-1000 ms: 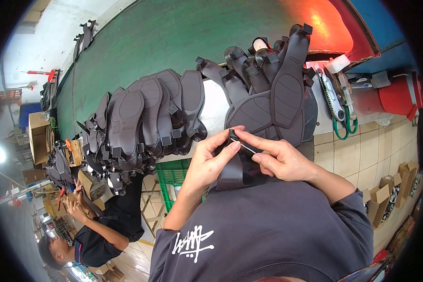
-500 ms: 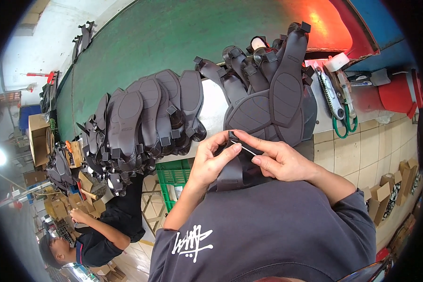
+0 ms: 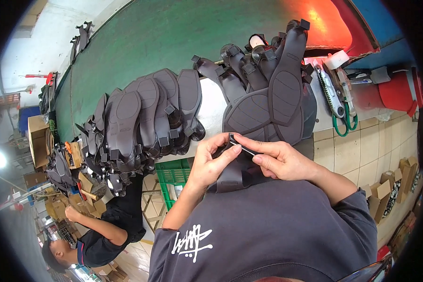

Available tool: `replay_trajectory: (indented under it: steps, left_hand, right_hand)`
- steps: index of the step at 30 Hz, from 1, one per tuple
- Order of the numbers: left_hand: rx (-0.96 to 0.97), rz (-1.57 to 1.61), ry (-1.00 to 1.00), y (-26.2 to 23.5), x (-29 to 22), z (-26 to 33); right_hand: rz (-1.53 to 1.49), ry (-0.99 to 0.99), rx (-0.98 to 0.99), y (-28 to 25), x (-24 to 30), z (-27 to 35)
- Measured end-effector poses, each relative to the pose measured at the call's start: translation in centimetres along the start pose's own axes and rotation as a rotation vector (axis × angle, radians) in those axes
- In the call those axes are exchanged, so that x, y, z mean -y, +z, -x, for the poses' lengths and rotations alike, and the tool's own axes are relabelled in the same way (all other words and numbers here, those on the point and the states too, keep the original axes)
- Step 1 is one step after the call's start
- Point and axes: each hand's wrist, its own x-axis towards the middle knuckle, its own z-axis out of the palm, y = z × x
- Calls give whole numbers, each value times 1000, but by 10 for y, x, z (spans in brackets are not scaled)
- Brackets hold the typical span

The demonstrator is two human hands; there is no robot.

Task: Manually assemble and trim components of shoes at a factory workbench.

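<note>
I see both hands up at chest level over the dark shirt, meeting at the near edge of the white bench [image 3: 211,105]. Left hand [image 3: 211,162] comes up from the lower left, forearm bare, wrist bent inward, fingers curled and pinching the dark sandal piece [image 3: 235,171] at its top end. Right hand [image 3: 279,157] comes in from the right, forearm angled down toward the shoulder, thumb and index finger closed on the thin black strap [image 3: 242,145] that runs between the two hands. Both hands closed in a pinch grip, not flat, fingertips nearly touching each other. The sandal piece hangs below the hands against the shirt, just beside the bench edge; I can't tell how far the strap is fed through. Right behind the hands lies a pile of dark soles with straps [image 3: 268,89], another row of soles [image 3: 145,117] to the left of it. Green-handled scissors [image 3: 338,101] and a tape roll [image 3: 337,59] sit on the bench to the right, well apart from the hands. Another person in a black shirt [image 3: 101,235] bends at lower left, near a green crate [image 3: 174,176]
</note>
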Motion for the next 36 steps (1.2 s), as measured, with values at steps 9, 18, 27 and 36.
replay_trajectory:
  steps: [9,18,27,36]
  left_hand:
    - [59,1,-74,-3,1,8]
    - [83,227,-210,-9,8,2]
    - [-21,133,-15,-21,-9,-1]
    - [-1203,-476,1191,-85,-94,51]
  right_hand:
    - [28,-7,76,-3,-11,6]
    - [-11,-27,137,-11,-15,2]
    - [-116,-94,-53,-21,0,7]
    - [781,-531,-1141,-73,23,-4]
